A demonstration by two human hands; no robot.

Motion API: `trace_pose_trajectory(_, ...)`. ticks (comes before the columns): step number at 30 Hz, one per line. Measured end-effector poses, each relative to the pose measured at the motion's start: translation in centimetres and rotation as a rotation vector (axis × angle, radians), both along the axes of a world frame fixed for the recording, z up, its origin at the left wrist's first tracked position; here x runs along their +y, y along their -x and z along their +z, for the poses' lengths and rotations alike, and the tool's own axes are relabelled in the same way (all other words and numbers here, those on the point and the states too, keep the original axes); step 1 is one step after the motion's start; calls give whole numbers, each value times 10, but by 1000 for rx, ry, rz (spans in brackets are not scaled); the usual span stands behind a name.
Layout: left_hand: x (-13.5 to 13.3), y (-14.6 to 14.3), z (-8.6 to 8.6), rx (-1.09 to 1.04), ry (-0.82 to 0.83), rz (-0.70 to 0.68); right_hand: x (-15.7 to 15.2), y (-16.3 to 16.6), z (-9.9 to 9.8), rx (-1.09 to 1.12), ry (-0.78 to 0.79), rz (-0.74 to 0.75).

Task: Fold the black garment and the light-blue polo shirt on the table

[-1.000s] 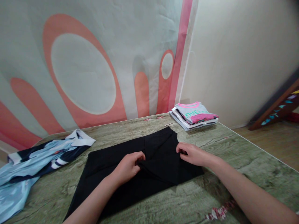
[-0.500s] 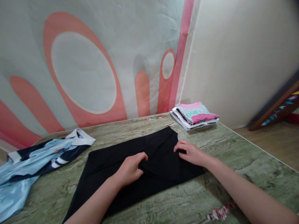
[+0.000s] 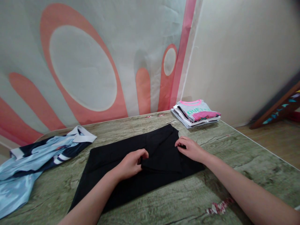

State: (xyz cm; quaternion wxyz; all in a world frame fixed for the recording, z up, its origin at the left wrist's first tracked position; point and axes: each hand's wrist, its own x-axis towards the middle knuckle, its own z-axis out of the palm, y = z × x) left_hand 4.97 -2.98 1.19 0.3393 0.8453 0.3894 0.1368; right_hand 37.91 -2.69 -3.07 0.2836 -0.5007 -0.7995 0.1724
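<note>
Half a second before, the loose corner of the top fold sat nearer to the front edge of your black cloth (image 3: 161,154). By this moment it had slid back a little, so more of the layer under it showed. Your right hand (image 3: 191,148) had not gone far. All the things stood a bit higher in your view than before.

The black cloth lay folded in the middle of the desk (image 3: 178,200). Your left hand (image 3: 131,164) had its grip clamped on the edge of the top fold, thumb on one side and finger on the other. Your right hand had its fingertips at the cloth's right end. There was a gap behind the tips, and I could not tell if they pinched the cloth.

You had one black cloth and two hands near it. One blue shirt (image 3: 47,159) lay on the left. One pile of folded clothes (image 3: 197,114) sat at the back right, with layers too hard to count. One pink flower patch (image 3: 219,207) showed beside your right arm.
</note>
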Motion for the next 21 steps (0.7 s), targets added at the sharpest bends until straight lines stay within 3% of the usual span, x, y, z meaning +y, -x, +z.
trace_pose_trajectory(4, 4, 5, 6, -13, 134, -27, 0, -2, 0, 40, 15, -15)
trace_pose_trajectory(8, 7, 7, 6, -38, 168, -28, -3, -2, 4, 54, -8, -32)
trace_pose_trajectory(14, 7, 5, 0, -51, 87, -24, -19, 6, 27, -41, -39, 266)
trace_pose_trajectory(21, 1, -3, -7, -42, -56, 25, -22, 14, 33, -75, -42, 360)
